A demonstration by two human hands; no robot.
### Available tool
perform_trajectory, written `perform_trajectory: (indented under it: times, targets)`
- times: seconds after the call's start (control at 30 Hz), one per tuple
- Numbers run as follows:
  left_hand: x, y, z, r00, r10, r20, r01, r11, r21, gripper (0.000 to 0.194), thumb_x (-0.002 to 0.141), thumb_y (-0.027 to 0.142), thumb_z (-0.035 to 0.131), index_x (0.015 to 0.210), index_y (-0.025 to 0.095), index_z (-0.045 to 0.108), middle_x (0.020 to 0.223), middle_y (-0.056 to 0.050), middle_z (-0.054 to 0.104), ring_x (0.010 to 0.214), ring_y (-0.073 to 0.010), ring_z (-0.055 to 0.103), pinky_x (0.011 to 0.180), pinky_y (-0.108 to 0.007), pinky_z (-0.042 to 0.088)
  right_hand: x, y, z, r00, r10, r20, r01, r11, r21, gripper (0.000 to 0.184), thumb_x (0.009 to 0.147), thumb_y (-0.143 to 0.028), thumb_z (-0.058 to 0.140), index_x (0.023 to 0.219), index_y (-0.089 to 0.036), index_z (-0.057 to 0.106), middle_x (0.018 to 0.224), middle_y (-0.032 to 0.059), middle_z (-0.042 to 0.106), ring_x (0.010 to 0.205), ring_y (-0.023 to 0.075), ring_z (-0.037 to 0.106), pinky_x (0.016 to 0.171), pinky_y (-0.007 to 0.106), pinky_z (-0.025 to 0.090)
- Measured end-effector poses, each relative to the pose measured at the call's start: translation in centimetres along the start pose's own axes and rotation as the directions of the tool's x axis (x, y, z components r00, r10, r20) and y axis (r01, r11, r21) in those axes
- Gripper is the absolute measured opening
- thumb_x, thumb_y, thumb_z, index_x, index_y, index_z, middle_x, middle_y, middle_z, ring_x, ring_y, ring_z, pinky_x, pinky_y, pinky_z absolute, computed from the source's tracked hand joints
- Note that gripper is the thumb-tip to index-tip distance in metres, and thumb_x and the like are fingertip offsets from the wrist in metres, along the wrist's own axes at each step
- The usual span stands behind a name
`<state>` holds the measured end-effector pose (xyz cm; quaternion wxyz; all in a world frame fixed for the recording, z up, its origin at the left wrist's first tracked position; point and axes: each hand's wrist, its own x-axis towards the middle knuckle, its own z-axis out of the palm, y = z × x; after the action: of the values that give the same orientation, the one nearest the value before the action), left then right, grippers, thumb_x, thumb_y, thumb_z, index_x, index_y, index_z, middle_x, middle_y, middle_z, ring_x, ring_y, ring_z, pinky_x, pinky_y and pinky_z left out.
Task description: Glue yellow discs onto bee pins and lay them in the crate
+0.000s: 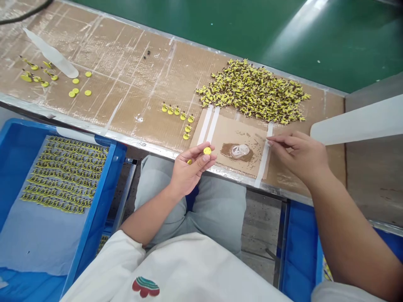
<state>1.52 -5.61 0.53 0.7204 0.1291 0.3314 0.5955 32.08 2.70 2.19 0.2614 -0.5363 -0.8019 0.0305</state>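
Observation:
My left hand point(187, 171) pinches a small round yellow disc point(207, 150) between thumb and fingers, above the table's front edge. A second yellow disc point(189, 162) shows tucked by its palm. To the right, my right hand point(300, 157) is closed in a pinch over a white tape strip point(263, 161); whatever its fingertips hold is too small to make out. Between the hands lies a cardboard sheet point(226, 123) bearing a whitish wet-looking patch point(240, 150) with a brown stain around it. Several small figures on yellow bases point(176, 110) stand in a bent row left of the sheet.
A large heap of tiny yellow-and-dark pieces point(255, 90) lies behind the sheet. Loose yellow discs point(88, 92) and figures lie far left, near a white strip point(52, 54). A blue crate point(115, 167) holds rows of figures at lower left. A white panel point(359, 117) juts in from the right.

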Motion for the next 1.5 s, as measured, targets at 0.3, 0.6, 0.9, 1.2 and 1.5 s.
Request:
perform_trajectory:
  times: [0.3,0.6,0.9,1.2,1.5]
  targets:
    - [0.2,-0.5,0.0,0.997,0.046,-0.054,-0.043,0.997,0.058,0.035,0.068,0.025,0.090,0.101,0.025,0.080,0.107,-0.002,0.078,0.086,-0.0107,0.077,0.083,-0.017,0.060,-2.2,-0.2,1.9,0.963,0.150,-0.222,-0.114,0.980,0.166,0.017,0.081,-0.031,0.079,0.097,-0.034,0.080,0.088,0.0031,0.079,0.075,0.0249,0.074,0.070,0.038,0.058]
    - [0.5,-0.5,0.1,0.995,0.077,-0.062,-0.071,0.993,0.095,0.034,0.068,0.025,0.090,0.100,0.026,0.080,0.103,0.000,0.078,0.080,-0.0069,0.075,0.076,-0.011,0.059,-3.7,-0.2,2.1,0.965,0.013,-0.261,0.007,0.997,0.078,0.023,0.088,-0.022,0.070,0.107,-0.032,0.077,0.099,0.0079,0.077,0.087,0.0262,0.073,0.076,0.042,0.059]
    - [0.6,-0.7,0.1,0.992,0.110,-0.065,-0.101,0.987,0.122,0.033,0.068,0.026,0.090,0.100,0.026,0.080,0.105,-0.001,0.078,0.082,-0.0067,0.075,0.078,-0.011,0.058,-3.4,-0.3,2.1,0.965,0.059,-0.256,-0.023,0.990,0.142,0.021,0.085,-0.027,0.075,0.103,-0.037,0.076,0.090,0.0007,0.079,0.074,0.0244,0.074,0.068,0.041,0.059]
    - [0.5,-0.7,0.2,0.993,0.105,-0.058,-0.096,0.986,0.138,0.032,0.071,0.026,0.088,0.101,0.026,0.080,0.109,-0.002,0.078,0.086,-0.0088,0.076,0.080,-0.014,0.058,-4.0,-0.8,2.6,0.927,0.204,-0.314,-0.136,0.965,0.225,0.019,0.080,-0.029,0.079,0.098,-0.036,0.080,0.090,0.0027,0.079,0.073,0.0257,0.073,0.069,0.043,0.060]
    - [0.6,-1.1,0.2,0.992,0.120,-0.026,-0.117,0.987,0.109,0.030,0.072,0.027,0.088,0.102,0.025,0.080,0.106,-0.002,0.079,0.085,-0.0088,0.076,0.079,-0.013,0.059,-2.8,-8.9,4.5,0.776,0.404,-0.485,-0.053,0.808,0.587,0.016,0.076,-0.027,0.084,0.091,-0.025,0.081,0.085,0.0043,0.079,0.074,0.0224,0.074,0.071,0.039,0.061]
